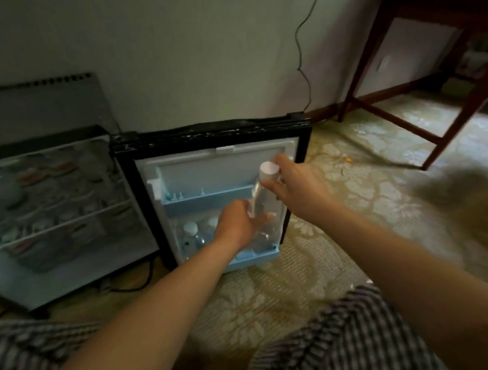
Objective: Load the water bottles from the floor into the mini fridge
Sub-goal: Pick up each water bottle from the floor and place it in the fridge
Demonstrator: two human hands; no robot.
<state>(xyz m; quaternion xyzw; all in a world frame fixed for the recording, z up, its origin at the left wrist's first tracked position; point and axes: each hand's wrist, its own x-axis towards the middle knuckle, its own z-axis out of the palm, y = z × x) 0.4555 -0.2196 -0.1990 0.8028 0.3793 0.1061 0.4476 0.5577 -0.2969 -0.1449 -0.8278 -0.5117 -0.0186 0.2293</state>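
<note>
Head camera: the water bottle (261,198) stands nearly upright in front of the inner side of the open fridge door (207,136), its long axis close to vertical and its white cap (269,169) tipped slightly to the right. Its base hangs just above the right end of the lower door shelf (257,258). The right hand (298,179) pinches the neck just under the cap, coming in from the right. The left hand (239,221) comes in from the left and wraps the lower body, fingers curled across the clear plastic. Both hands therefore grip the same bottle, one high and one low, and the left is the nearer to the shelf. To the left in that shelf stand other bottles (192,234), close beside the left hand, so the free slot seems to be at the right end, directly below the held bottle. The move ahead is probably a short straight drop, keeping the bottle upright. The upper door shelf (210,199) lies behind the bottle's middle. The fridge body (56,193) stands open to the left on the patterned floor (350,208).
</note>
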